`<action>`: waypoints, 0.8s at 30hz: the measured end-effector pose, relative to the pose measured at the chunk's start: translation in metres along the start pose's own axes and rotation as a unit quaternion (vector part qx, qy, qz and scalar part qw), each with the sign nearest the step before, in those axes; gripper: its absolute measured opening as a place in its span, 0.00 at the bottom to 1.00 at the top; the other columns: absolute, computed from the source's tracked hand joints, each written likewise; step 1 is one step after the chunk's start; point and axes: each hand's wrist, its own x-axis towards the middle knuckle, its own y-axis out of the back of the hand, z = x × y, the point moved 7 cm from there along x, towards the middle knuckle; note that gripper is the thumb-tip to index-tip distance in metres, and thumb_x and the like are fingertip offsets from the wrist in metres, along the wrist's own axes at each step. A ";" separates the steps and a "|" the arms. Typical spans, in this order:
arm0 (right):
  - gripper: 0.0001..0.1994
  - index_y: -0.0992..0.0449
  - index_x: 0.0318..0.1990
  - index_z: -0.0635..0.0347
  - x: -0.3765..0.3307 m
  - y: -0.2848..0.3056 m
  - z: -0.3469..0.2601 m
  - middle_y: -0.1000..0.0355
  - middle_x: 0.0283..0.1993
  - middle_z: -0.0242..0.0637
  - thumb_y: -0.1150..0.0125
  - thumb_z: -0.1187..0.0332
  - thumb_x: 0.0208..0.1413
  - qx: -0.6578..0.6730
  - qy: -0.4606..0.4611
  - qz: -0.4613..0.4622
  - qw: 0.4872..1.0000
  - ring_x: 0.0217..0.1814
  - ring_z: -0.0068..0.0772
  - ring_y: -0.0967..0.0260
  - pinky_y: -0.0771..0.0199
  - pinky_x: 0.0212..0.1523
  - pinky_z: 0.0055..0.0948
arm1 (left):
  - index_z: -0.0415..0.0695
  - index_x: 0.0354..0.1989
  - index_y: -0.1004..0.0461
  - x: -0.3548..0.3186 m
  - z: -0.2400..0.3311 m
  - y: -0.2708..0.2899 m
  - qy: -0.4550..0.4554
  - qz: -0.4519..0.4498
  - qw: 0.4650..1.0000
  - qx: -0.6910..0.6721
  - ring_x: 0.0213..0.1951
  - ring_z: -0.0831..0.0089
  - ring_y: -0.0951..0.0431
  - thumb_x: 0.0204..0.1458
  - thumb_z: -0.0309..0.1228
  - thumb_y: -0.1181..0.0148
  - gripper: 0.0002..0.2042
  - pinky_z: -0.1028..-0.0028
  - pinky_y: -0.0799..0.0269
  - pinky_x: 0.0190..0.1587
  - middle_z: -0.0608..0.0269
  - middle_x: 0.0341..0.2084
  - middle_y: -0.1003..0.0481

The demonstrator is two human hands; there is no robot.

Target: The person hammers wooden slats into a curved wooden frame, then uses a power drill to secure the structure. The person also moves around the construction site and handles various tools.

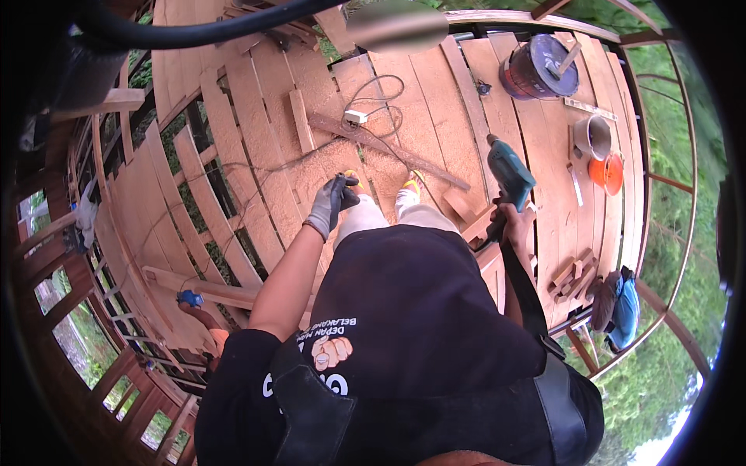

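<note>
Right hand [514, 221], bare, right of centre in the frame: fingers were closed around the grip of a power drill [507, 172], which had a teal plastic body and a dark chuck end pointing toward the upper part of the frame. The drill was held above the deck, just right of the person's knees.

Left hand [332, 203], centre-left: wore a grey knit work glove with dark palm and fingers. The fingers were curled; whether they gripped anything could not be told.

Wooden deck [435, 109], filling the upper centre: rough reddish-brown planks, laid lengthwise, with open gaps at the left, dusted with pale sawdust.

Loose wooden batten [388, 149], upper centre: long, narrow, weathered, and lying diagonally across the planks.

Short plank offcut [301, 120], upper centre-left: flat, rectangular, and lying left of the batten.

Cable [381, 97], upper centre: thin, looped over the planks, leading to a small white plug block [355, 117].

Paint tin [538, 67], upper right: round, dark, with a flat stick resting across its top.

Plastic cup [594, 137], right: pale, cylindrical; just below it stood an orange bowl [607, 172], round and glossy.

Wood blocks [573, 273], lower right: small squared offcuts in a loose cluster.

Blue bag [624, 311], lower right: soft fabric, at the deck's edge.

Curved wooden railing [684, 194], right rim: thin reddish poles against green foliage.
</note>
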 end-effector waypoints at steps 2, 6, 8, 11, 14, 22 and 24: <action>0.27 0.30 0.57 0.72 -0.033 -0.002 -0.040 0.26 0.40 0.45 0.43 0.63 0.50 0.149 0.007 0.001 0.989 0.28 0.29 0.29 0.28 0.25 0.28 | 0.38 0.49 0.22 0.021 -0.003 -0.013 -0.038 -0.072 0.987 0.137 0.37 0.71 0.18 0.66 0.43 0.46 0.19 0.69 0.21 0.46 0.61 0.36 0.18; 0.34 0.36 0.64 0.67 -0.085 0.030 -0.122 0.29 0.50 0.50 0.43 0.61 0.47 0.338 0.185 0.019 0.923 0.31 0.33 0.29 0.27 0.29 0.31 | 0.39 0.53 0.22 0.021 0.027 -0.140 -0.245 -0.213 0.862 0.388 0.53 0.66 0.21 0.67 0.36 0.47 0.15 0.69 0.31 0.61 0.55 0.49 0.20; 0.37 0.40 0.66 0.68 -0.118 0.051 -0.164 0.30 0.54 0.52 0.41 0.60 0.46 0.374 0.276 -0.005 0.885 0.30 0.35 0.31 0.27 0.32 0.34 | 0.46 0.55 0.22 -0.011 0.050 -0.215 -0.457 -0.276 0.718 0.446 0.56 0.60 0.23 0.66 0.37 0.48 0.15 0.65 0.33 0.62 0.55 0.49 0.20; 0.41 0.43 0.67 0.69 -0.171 0.104 -0.206 0.31 0.56 0.54 0.37 0.57 0.48 0.384 0.388 -0.016 0.838 0.28 0.32 0.32 0.34 0.36 0.34 | 0.51 0.50 0.20 -0.018 0.022 -0.283 -0.469 -0.389 0.617 0.498 0.53 0.58 0.22 0.65 0.38 0.50 0.14 0.69 0.32 0.58 0.55 0.47 0.19; 0.42 0.44 0.67 0.70 -0.227 0.178 -0.216 0.33 0.58 0.55 0.36 0.56 0.47 0.368 0.474 0.012 0.800 0.28 0.28 0.33 0.37 0.37 0.32 | 0.52 0.49 0.20 0.023 -0.025 -0.285 -0.057 -0.485 0.642 0.591 0.44 0.60 0.18 0.64 0.46 0.50 0.17 0.65 0.26 0.49 0.57 0.42 0.18; 0.39 0.43 0.66 0.75 -0.347 0.328 -0.140 0.34 0.57 0.54 0.41 0.61 0.47 0.270 0.495 0.329 0.757 0.32 0.31 0.34 0.39 0.39 0.33 | 0.29 0.47 0.24 0.047 0.152 -0.334 -0.366 -0.267 0.824 0.341 0.44 0.69 0.19 0.68 0.29 0.53 0.14 0.73 0.24 0.47 0.54 0.39 0.18; 0.38 0.42 0.66 0.74 -0.348 0.339 -0.114 0.33 0.56 0.54 0.42 0.62 0.47 0.252 0.456 0.408 0.750 0.32 0.32 0.34 0.35 0.38 0.33 | 0.32 0.45 0.22 0.010 0.206 -0.383 -0.474 -0.262 0.776 0.325 0.34 0.77 0.22 0.69 0.32 0.52 0.15 0.79 0.27 0.37 0.57 0.35 0.18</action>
